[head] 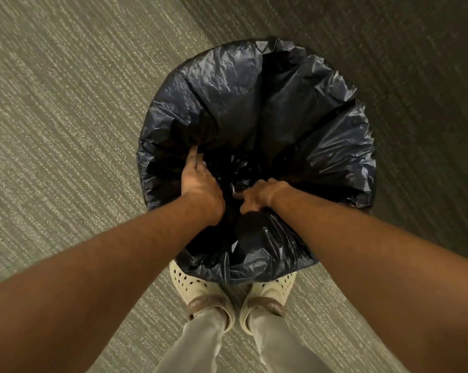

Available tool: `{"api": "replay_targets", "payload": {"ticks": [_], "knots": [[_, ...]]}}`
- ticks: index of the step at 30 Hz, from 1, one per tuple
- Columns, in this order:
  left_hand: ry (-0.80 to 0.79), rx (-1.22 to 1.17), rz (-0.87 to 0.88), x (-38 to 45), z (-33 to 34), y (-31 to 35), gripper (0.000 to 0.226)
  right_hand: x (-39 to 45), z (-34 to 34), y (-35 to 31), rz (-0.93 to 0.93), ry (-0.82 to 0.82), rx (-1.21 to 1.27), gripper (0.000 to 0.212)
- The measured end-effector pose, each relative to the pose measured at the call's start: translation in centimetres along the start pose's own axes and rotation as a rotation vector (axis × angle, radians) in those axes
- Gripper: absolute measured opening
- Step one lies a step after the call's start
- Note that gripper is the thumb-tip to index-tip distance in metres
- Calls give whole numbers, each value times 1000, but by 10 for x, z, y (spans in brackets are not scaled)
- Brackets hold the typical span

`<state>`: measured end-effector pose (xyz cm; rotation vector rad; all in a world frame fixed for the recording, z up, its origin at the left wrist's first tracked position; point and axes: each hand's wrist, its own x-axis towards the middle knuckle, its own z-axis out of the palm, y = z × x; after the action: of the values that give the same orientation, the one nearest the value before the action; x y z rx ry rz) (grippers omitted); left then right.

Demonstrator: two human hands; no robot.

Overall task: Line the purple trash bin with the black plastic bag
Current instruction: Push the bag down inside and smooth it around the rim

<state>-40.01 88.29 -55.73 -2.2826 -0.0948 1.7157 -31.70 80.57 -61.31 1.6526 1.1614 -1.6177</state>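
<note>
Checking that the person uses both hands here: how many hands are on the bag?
2. The left hand grips the black bag at its left edge; the right hand clutches the near edge.

left hand (pixel 200 181): fingers extended | right hand (pixel 259 196): fist clenched

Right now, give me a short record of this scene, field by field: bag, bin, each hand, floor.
bag: black plastic bag spread wide, mouth open, draped outward all round
bin: hidden under the bag; no purple shows
left hand: fingers gripping the bag's near-left edge
right hand: closed on bunched plastic at the near edge
floor: ribbed grey carpet
feet: cream clogs just behind the bag
</note>
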Motion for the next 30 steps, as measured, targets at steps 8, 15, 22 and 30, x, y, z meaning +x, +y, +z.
{"api": "replay_targets", "payload": {"ticks": [8, 15, 22, 30], "knots": [[140, -171, 90, 0, -2, 7, 63, -21, -39, 18, 17, 337, 520, 50], [60, -183, 92, -4, -7, 3, 57, -18, -48, 30, 105, 529, 568, 44], [469, -564, 69, 12, -24, 5, 44, 0, -15, 6, -41, 195, 230, 67], [211, -542, 37, 49, -9, 6, 67, 3, -6, 15, 8, 382, 197, 71]]}}
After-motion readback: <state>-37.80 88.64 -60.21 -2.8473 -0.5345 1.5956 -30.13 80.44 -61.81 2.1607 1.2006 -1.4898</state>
